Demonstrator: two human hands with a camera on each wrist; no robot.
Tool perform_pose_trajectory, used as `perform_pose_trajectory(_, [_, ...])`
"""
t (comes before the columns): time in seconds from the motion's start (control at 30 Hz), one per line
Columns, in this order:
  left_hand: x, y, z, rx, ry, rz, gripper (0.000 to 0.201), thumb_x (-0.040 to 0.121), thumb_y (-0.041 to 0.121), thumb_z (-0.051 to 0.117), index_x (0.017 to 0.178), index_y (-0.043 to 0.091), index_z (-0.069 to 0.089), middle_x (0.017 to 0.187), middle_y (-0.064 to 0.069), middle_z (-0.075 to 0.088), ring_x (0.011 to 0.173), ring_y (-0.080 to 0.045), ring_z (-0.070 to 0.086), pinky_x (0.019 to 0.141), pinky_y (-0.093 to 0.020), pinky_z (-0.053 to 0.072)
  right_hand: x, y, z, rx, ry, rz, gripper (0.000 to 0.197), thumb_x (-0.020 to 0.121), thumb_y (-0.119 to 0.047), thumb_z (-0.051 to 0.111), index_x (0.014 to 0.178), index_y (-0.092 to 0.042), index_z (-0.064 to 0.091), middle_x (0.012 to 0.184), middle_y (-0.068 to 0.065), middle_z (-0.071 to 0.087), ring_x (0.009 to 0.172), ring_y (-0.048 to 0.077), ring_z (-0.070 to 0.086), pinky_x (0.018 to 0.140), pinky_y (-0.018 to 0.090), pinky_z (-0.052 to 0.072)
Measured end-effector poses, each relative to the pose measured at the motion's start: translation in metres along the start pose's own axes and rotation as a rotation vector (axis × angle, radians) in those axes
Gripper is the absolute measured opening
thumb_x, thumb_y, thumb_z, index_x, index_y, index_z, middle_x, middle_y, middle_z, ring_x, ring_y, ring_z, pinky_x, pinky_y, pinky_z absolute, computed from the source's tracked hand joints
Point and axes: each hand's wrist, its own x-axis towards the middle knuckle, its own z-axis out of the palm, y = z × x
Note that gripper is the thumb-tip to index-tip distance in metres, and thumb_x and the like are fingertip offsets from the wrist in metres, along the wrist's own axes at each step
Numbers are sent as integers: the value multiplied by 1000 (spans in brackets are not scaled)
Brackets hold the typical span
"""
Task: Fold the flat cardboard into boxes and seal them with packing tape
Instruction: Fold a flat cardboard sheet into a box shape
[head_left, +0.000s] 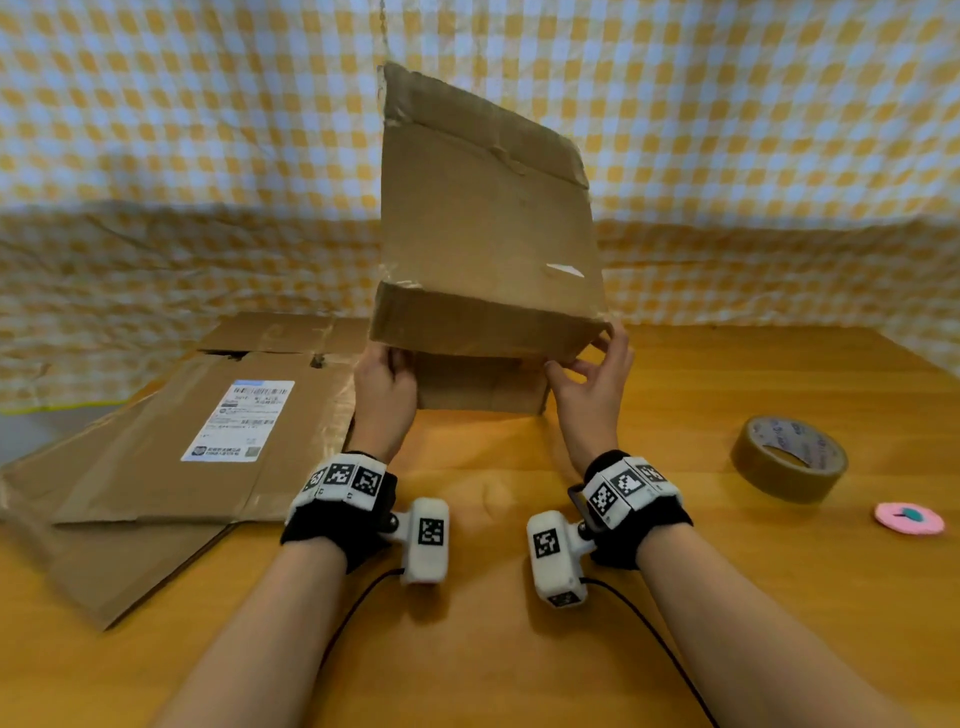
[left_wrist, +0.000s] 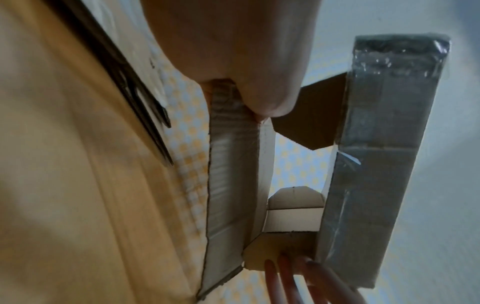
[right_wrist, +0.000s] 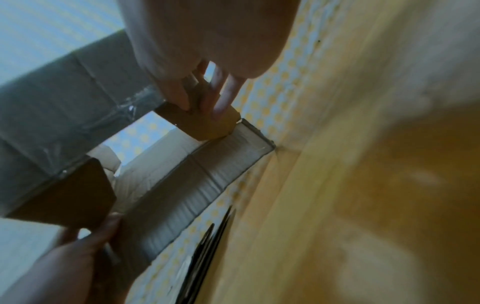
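Box (head_left: 488, 228), opened into a tube, stands raised above the surface (head_left: 519, 649) between both hands. Left hand (head_left: 387, 387) pinches its near-left flap; right hand (head_left: 592, 382) fingers curl on the right flap. Tape (head_left: 789, 457) lies right.

We see the box (head_left: 488, 223) upright at the desk's (head_left: 519, 649) middle, flattened cardboard (head_left: 171, 447) lying to its left, the tape roll (head_left: 788, 457) to its right, and a small disc (head_left: 909, 518) just before the roll.
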Motion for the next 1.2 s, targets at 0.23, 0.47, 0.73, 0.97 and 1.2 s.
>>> perform_pose_trajectory(0.23, [5, -7, 2, -88, -51, 24, 23, 105, 11, 43, 120, 8, 60, 106, 3, 61, 91, 3, 54, 72, -3, 38, 10, 15, 4, 119, -49, 136, 74, 80, -5, 72, 143, -22, 36, 135, 3, 31, 116, 32, 55, 93, 54, 54])
perform_pose_trajectory(0.47, [8, -15, 1, -192, -160, 6, 40, 103, 29, 48, 141, 13, 50, 138, -9, 57, 130, -26, 51, 108, -52, 43, 7, 13, -5, 317, -74, 244, 57, 71, -5, 64, 114, -35, 40, 126, 9, 50, 101, 22, 57, 84, 45, 54])
perform_pose_trajectory(0.73, [-8, 1, -12, -333, -161, -66, 48, 101, 26, 55, 147, 22, 43, 144, -3, 53, 131, -19, 51, 102, -37, 51, -9, -6, -15, 452, -143, 290, 69, 71, -33, 70, 133, -29, 38, 132, 4, 55, 113, 19, 58, 85, 35, 44])
perform_pose_trajectory(0.97, [-18, 0, -15, -539, -281, -206, 42, 98, -2, 49, 132, 21, 54, 130, 1, 63, 121, -17, 58, 88, -23, 51, -9, -1, -32, 318, -130, 260, 81, 74, -51, 84, 142, -31, 44, 142, 2, 47, 117, 4, 59, 90, 27, 55])
perform_pose_trajectory(1.2, [-17, -7, -17, -440, -332, -270, 57, 96, -2, 50, 143, 30, 44, 120, -8, 58, 108, -14, 58, 84, -27, 49, -11, 4, -39, 296, -201, 340, 90, 67, -52, 88, 142, -38, 40, 141, 9, 55, 126, 23, 57, 94, 40, 54])
